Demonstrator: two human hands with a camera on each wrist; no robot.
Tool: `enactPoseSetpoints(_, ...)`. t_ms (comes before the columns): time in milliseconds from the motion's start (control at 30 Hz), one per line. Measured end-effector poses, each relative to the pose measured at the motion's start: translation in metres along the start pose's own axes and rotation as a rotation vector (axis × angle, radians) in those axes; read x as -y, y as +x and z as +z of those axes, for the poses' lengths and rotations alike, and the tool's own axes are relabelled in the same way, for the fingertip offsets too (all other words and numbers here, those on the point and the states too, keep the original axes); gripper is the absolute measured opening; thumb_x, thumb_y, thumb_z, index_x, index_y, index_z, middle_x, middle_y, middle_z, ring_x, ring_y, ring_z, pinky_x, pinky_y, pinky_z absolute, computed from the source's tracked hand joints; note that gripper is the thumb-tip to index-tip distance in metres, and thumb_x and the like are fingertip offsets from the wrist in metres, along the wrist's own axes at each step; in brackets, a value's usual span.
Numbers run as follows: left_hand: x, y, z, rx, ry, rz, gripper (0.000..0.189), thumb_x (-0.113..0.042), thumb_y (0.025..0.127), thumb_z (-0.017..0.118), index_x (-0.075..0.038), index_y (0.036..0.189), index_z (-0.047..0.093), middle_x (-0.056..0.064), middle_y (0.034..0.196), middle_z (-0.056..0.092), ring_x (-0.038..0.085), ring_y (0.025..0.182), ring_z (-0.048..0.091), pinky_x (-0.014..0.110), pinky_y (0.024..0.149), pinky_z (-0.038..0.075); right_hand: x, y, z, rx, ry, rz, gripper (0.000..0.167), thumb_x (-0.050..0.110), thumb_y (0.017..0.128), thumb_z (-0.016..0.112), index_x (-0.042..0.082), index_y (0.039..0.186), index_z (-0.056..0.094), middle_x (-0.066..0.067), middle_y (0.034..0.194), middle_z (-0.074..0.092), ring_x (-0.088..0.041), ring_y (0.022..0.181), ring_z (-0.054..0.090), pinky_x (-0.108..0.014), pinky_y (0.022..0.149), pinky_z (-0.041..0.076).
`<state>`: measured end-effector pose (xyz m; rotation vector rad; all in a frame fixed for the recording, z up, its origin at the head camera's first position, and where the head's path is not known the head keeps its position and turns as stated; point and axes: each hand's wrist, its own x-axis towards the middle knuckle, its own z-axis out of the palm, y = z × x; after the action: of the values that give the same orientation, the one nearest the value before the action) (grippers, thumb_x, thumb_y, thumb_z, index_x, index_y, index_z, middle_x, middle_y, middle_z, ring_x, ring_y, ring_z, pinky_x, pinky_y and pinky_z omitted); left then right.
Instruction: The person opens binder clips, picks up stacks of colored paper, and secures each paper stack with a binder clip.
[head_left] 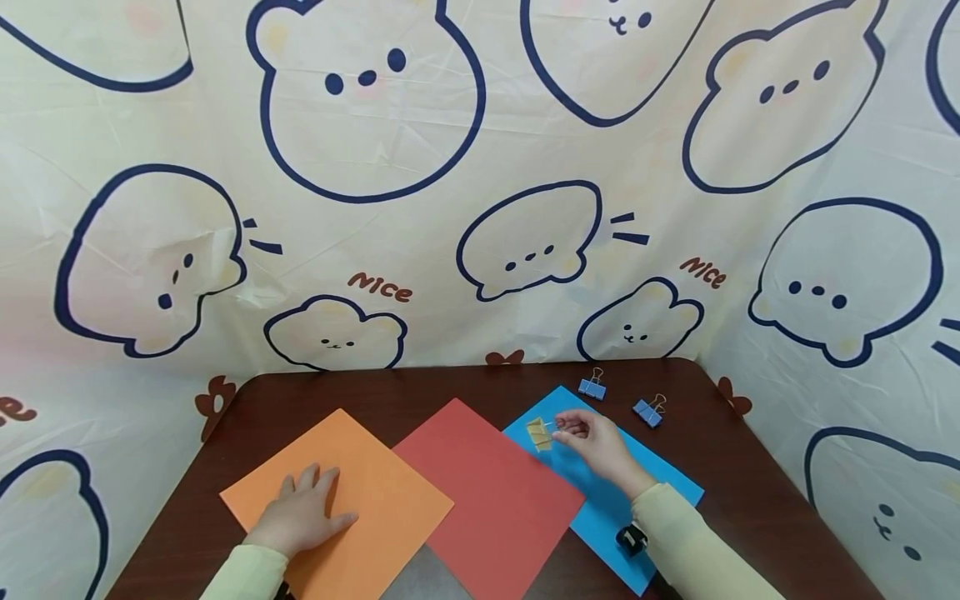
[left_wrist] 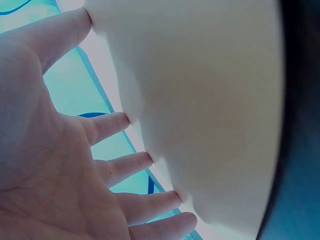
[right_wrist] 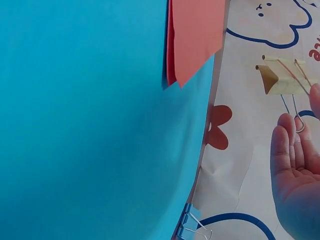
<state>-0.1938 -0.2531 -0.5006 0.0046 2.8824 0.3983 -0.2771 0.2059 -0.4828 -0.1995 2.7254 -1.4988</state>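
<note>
Right hand [head_left: 596, 442] up over the blue sheet [head_left: 600, 508], and it's pinching the yellow binder clip [head_left: 538, 434] by its wire handles! The clip sits just beyond those fingertips, over the sheet's far-left part. Over to the left hand [head_left: 300, 514]: fingers spread wide on the orange sheet [head_left: 367, 500]. Between them, the red sheet [head_left: 487, 492], with orange overlapping its left side and red lapping onto blue. Two blue binder clips [head_left: 648, 412] wait on the dark bench [head_left: 765, 508], past the blue sheet's far edge. The left wrist view gives us what the head camera can't: fingertips touching paper, palm raised. And from the right wrist, the yellow clip's folded body hangs clear of the paper, two layered edges showing at the red corner.
</note>
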Motion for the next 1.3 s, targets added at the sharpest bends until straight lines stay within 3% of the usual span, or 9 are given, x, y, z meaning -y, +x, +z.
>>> enactPoseSetpoints(300, -0.0005, -0.0004, -0.0001, -0.001, -0.001, 0.002, 0.099, -0.069, 0.085, 0.070, 0.003, 0.149, 0.046, 0.040, 0.154, 0.031, 0.074, 0.136, 0.024, 0.078, 0.095, 0.040, -0.0009, 0.0009, -0.0013, 0.000, 0.013, 0.006, 0.034, 0.021, 0.095, 0.075, 0.004, 0.123, 0.069, -0.004, 0.107, 0.070, -0.014, 0.094, 0.065, -0.021, 0.080, 0.056)
enactPoseSetpoints(467, -0.0009, -0.0005, -0.0008, 0.000, -0.001, -0.001, 0.099, -0.069, 0.085, 0.071, 0.003, 0.149, 0.046, 0.040, 0.154, 0.031, 0.074, 0.136, 0.024, 0.078, 0.096, 0.040, -0.0021, 0.0017, -0.0011, 0.010, 0.020, 0.009, 0.041, 0.025, 0.092, 0.078, 0.005, 0.126, 0.068, -0.004, 0.109, 0.070, -0.014, 0.098, 0.066, -0.022, 0.082, 0.056)
enactPoseSetpoints(733, -0.0002, -0.0003, -0.0003, 0.000, 0.003, 0.003, 0.099, -0.069, 0.085, 0.070, 0.003, 0.149, 0.046, 0.040, 0.154, 0.031, 0.074, 0.136, 0.024, 0.078, 0.095, 0.040, -0.0032, 0.0016, 0.0004, 0.013, 0.038, 0.016, 0.045, 0.023, 0.091, 0.080, 0.006, 0.130, 0.065, -0.013, 0.117, 0.069, -0.016, 0.101, 0.067, -0.021, 0.083, 0.057)
enactPoseSetpoints(867, 0.0002, 0.0000, 0.0004, -0.001, 0.003, 0.003, 0.100, -0.070, 0.085, 0.070, 0.002, 0.149, 0.046, 0.040, 0.154, 0.031, 0.074, 0.136, 0.024, 0.078, 0.095, 0.040, -0.0041, 0.0023, 0.0009, 0.013, 0.048, 0.017, 0.045, 0.022, 0.091, 0.080, 0.005, 0.130, 0.065, -0.011, 0.116, 0.069, -0.015, 0.101, 0.067, -0.021, 0.084, 0.057)
enactPoseSetpoints(1133, 0.0009, 0.0006, 0.0011, -0.002, 0.003, 0.002, 0.099, -0.069, 0.085, 0.070, 0.003, 0.149, 0.046, 0.040, 0.154, 0.031, 0.074, 0.136, 0.024, 0.078, 0.096, 0.040, -0.0054, 0.0021, 0.0000, 0.059, 0.081, 0.005, 0.055, 0.020, 0.094, 0.077, 0.002, 0.142, 0.057, -0.017, 0.124, 0.066, -0.016, 0.106, 0.067, -0.022, 0.087, 0.058)
enactPoseSetpoints(1300, 0.0009, 0.0008, 0.0014, -0.006, 0.003, 0.001, 0.099, -0.069, 0.085, 0.070, 0.002, 0.149, 0.046, 0.040, 0.154, 0.031, 0.074, 0.136, 0.024, 0.078, 0.096, 0.039, -0.0037, 0.0017, 0.0002, 0.097, 0.069, -0.029, 0.052, 0.020, 0.093, 0.078, 0.000, 0.138, 0.060, -0.018, 0.123, 0.067, -0.017, 0.105, 0.067, -0.023, 0.088, 0.058)
